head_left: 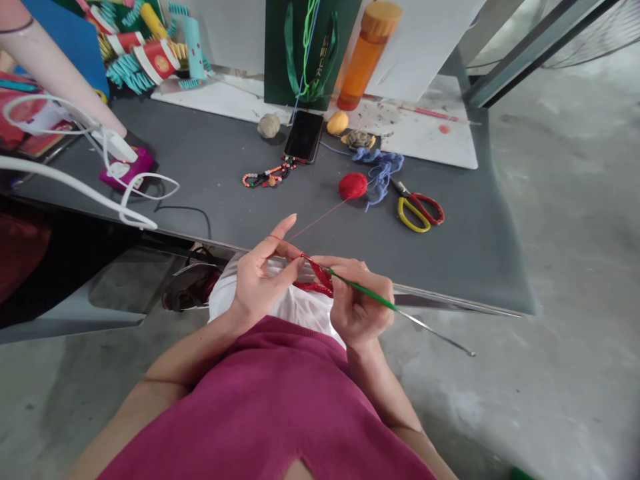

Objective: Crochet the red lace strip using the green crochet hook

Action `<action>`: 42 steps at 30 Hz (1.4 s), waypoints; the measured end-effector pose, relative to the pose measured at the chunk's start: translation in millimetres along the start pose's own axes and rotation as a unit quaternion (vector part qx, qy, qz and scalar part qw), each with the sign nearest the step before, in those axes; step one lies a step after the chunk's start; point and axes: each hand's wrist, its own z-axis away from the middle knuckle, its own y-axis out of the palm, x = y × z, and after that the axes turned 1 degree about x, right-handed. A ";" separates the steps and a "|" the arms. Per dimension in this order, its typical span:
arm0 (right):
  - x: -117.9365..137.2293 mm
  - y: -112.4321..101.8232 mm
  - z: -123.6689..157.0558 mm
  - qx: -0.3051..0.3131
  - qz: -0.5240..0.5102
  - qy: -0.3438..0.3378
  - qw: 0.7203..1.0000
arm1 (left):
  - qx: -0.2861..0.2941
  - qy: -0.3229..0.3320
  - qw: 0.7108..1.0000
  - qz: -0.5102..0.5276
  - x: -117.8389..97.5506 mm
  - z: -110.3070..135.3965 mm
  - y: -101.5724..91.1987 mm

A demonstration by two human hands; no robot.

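My left hand [263,277] pinches a red crocheted strip [315,281] between thumb and fingers, with a thin red yarn looped over its raised forefinger. My right hand [357,298] grips a green-handled crochet hook [363,291] close to the strip, and the hook's long metal shaft sticks out to the lower right. The yarn runs up from my left hand to a red yarn ball [353,186] on the grey table [210,200]. My fingers hide part of the strip and the hook's working end.
Yellow-and-red-handled scissors [417,211] and a tangle of blue yarn [379,168] lie right of the ball. Farther back are a phone [304,137], a beaded string [269,175] and an orange bottle [369,56]. Another person's arm [55,67] reaches in at the upper left.
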 end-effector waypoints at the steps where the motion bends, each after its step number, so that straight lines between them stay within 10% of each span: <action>1: 0.1 0.0 0.1 0.003 0.009 -0.011 1.000 | -0.001 0.005 1.000 -0.006 0.7 -0.2 -0.2; 16: -0.4 3.9 -0.1 0.026 0.086 -0.049 0.995 | -0.031 0.212 0.941 -0.261 5.5 -2.0 -4.0; 27: -4.3 12.8 5.4 -0.062 -0.002 0.029 0.998 | 0.001 -0.030 0.999 0.019 -1.3 -5.6 0.5; 42: -1.0 21.6 6.0 -0.082 0.024 0.074 0.994 | -0.018 -0.086 0.983 0.161 9.5 -1.6 10.5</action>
